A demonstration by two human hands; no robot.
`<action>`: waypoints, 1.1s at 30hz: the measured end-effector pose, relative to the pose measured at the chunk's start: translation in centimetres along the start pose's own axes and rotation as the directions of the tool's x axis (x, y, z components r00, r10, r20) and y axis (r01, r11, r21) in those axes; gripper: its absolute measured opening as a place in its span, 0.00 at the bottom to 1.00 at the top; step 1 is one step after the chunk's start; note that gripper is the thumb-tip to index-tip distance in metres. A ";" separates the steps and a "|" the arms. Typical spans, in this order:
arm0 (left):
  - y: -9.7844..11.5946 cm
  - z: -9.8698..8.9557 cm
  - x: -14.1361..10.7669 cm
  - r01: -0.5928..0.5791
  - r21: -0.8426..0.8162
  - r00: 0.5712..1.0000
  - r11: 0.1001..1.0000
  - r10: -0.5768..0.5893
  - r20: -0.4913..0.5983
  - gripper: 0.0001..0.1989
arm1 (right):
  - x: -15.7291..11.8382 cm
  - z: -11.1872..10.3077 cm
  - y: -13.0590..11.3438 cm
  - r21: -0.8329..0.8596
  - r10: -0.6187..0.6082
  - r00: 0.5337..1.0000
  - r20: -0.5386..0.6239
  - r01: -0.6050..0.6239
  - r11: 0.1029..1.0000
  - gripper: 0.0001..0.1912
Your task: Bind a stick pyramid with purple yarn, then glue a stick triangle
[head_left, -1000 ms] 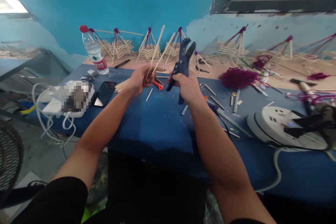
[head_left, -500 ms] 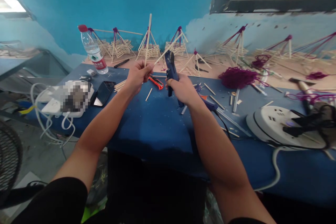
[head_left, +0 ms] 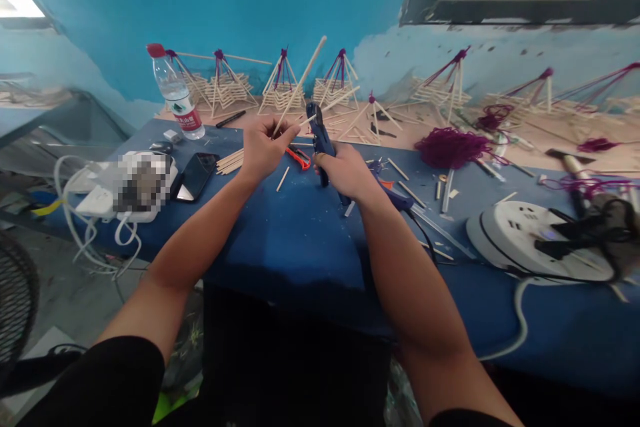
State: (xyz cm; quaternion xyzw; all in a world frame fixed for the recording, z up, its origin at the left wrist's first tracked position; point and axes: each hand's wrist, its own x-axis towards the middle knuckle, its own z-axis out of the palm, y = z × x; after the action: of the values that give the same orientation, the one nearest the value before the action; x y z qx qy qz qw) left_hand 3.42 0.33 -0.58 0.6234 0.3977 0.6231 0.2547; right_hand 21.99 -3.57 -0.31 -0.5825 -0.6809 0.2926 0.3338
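Note:
My left hand (head_left: 265, 150) is closed in a pinch on thin wooden sticks. One long stick (head_left: 304, 80) slants up and to the right from its fingers. A second stick (head_left: 340, 101) runs right, across the jaws of a dark blue plier-like cutter (head_left: 324, 140). Wrapped round the cutter's handles is my right hand (head_left: 345, 170); whether the jaws have closed on the stick I cannot tell. Just below the hands lie an orange utility knife (head_left: 299, 159) and a short stick piece (head_left: 283, 179). Beside my left hand rests a bundle of sticks (head_left: 230, 161).
Stick frames tied with purple yarn (head_left: 284, 77) line the wall. A water bottle (head_left: 183, 103), phone (head_left: 197, 177) and white power strip (head_left: 97, 203) stand left. To the right are a purple yarn heap (head_left: 453, 148), a corded blue tool (head_left: 399, 200) and a round white socket block (head_left: 525, 233).
The long stick in my left hand has tipped from nearly upright over to the right. The second stick now lies across the cutter's jaws, and the cutter has shifted slightly left.

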 end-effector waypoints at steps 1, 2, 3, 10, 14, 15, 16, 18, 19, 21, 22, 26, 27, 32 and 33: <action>0.0 0.0 -0.1 -0.016 0.011 1.000 1.000 0.016 -0.003 0.14 | 0.0 0.0 -0.1 0.004 -0.003 1.000 0.001 0.003 1.000 0.10; 0.0 0.0 -0.1 -0.032 0.025 0.999 0.999 0.033 -0.008 0.15 | -0.1 0.0 -0.1 0.002 -0.001 1.000 0.002 0.001 1.000 0.10; -0.1 0.0 -0.1 -0.047 0.041 0.999 0.998 0.047 -0.011 0.15 | -0.1 -0.1 -0.2 -0.005 0.005 1.000 0.002 -0.005 1.000 0.10; -0.1 -0.1 -0.2 -0.079 0.106 0.997 0.991 0.079 0.005 0.15 | -0.2 0.0 -0.1 -0.006 -0.021 1.000 0.005 0.021 1.000 0.09; 0.0 0.0 -0.3 -0.084 0.115 0.996 0.990 0.083 0.010 0.13 | -0.3 0.1 -0.1 -0.014 -0.014 1.000 0.001 0.014 1.000 0.10; 0.0 0.0 -0.3 -0.085 0.120 0.996 0.989 0.084 0.009 0.12 | -0.3 0.1 -0.1 -0.015 -0.015 1.000 0.000 0.015 1.000 0.10; 0.0 0.0 -0.3 -0.086 0.125 0.996 0.988 0.086 0.007 0.12 | -0.3 0.0 -0.1 -0.016 -0.014 1.000 -0.001 0.014 1.000 0.10; -0.1 -0.1 -0.2 -0.092 0.136 0.996 0.986 0.092 0.002 0.12 | -0.3 0.0 -0.1 -0.023 -0.004 1.000 -0.003 0.004 1.000 0.10; -0.1 -0.2 -0.2 -0.097 0.143 0.995 0.985 0.098 0.001 0.12 | -0.3 0.0 -0.2 -0.029 0.002 1.000 -0.003 -0.003 1.000 0.10; -0.1 -0.3 -0.2 -0.107 0.153 0.994 0.982 0.107 0.006 0.12 | -0.2 0.0 -0.2 -0.050 0.011 1.000 -0.004 -0.012 0.999 0.11; -0.1 -0.3 -0.3 -0.112 0.153 0.994 0.982 0.112 0.011 0.12 | -0.2 0.0 -0.2 -0.061 0.016 1.000 -0.006 -0.016 0.998 0.11; -0.1 -0.4 -0.4 -0.120 0.150 0.993 0.981 0.118 0.021 0.09 | -0.3 0.2 -0.3 -0.062 0.047 0.998 -0.029 -0.049 0.997 0.12; 0.0 -0.4 -0.4 -0.117 0.151 0.993 0.982 0.115 0.021 0.09 | -0.4 0.2 -0.4 -0.061 0.056 0.998 -0.034 -0.058 0.996 0.13; 0.0 -0.4 -0.4 -0.100 0.155 0.995 0.983 0.097 0.025 0.09 | -0.5 0.3 -0.6 -0.096 0.093 0.995 -0.024 -0.095 0.991 0.15; -0.1 -0.4 -0.4 -0.101 0.156 0.995 0.983 0.098 0.029 0.09 | -0.5 0.3 -0.7 -0.101 0.096 0.995 -0.023 -0.097 0.990 0.15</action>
State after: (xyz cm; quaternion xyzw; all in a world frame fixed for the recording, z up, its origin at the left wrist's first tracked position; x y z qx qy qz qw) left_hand 3.02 -0.08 -0.84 0.6671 0.4114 0.5952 0.1774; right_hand 21.38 -4.21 -0.05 -0.6336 -0.6630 0.2680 0.2951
